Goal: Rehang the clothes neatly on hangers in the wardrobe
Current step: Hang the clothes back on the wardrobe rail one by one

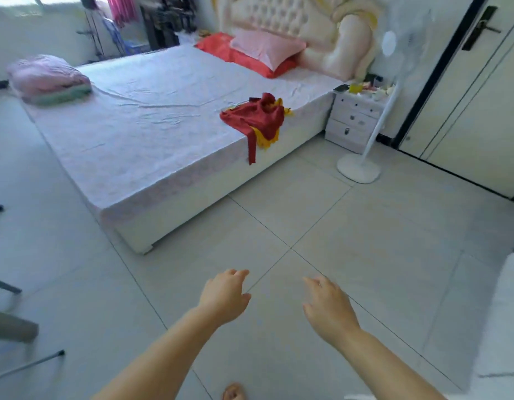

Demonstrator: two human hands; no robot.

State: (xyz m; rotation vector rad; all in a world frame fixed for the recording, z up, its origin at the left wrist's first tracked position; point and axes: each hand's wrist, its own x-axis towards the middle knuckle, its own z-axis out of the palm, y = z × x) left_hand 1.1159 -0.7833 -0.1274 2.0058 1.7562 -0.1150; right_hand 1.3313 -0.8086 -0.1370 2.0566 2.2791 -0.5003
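A crumpled red garment with yellow trim (257,119) lies on the near right edge of the bed (152,116), one red strip hanging down over the side. My left hand (225,295) and my right hand (328,307) are both stretched forward over the tiled floor, well short of the bed. Their fingers are loosely relaxed and hold nothing. No hanger shows in the view. The cream panelled doors (466,96) at the right may be the wardrobe; they stand closed.
A white bedside cabinet (355,116) and a white standing fan (359,166) stand right of the bed. Folded pink bedding (48,79) sits on the bed's far left corner, pillows (264,50) at the headboard. Furniture legs (10,321) show at the left edge.
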